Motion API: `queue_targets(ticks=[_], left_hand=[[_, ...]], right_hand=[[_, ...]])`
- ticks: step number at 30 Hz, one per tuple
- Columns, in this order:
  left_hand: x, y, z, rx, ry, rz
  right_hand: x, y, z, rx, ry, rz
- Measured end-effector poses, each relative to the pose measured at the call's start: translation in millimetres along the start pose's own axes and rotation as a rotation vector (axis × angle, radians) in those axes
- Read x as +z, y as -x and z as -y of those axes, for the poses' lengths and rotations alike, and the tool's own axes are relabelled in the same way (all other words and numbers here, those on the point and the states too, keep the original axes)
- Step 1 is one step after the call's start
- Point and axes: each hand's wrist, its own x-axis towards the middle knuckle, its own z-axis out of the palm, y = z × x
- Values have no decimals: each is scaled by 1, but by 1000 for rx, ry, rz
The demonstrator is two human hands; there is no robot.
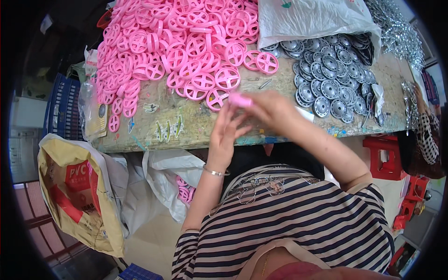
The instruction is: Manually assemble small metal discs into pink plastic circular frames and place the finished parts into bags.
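Over the table's near edge, my right hand [270,109] is closed on a pink wheel [240,100], seen edge-on and smeared by motion. My left hand [227,128] is just left of it, with its fingers stretched and apart. Its fingertips come up close beside the wheel; whether they touch it I cannot tell. Behind the hands spreads a big heap of pink spoked wheels [204,80], its front ones almost reaching my left fingers. To the right lies a pile of grey, hubcap-like discs [322,106], apart from my right hand.
A white sack [317,21] lies behind the discs, near silver tinsel [403,39]. Small leaf-like stickers [169,129] and a metal pin [265,84] lie on the worn table [196,121]. An open paper sack [77,186] stands lower left; a red stool [383,156] stands right, near another person's sleeve [427,137].
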Motion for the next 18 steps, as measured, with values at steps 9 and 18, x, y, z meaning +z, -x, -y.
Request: queue_targets(ticks=[9,18], left_hand=[[-9,-23,19,-272,-34,-18],[-5,-23,19,-271,-36,30]], right_hand=[[-20,-6,-37,347,-288,-77],[-38,-79,-165,164,757,-311]])
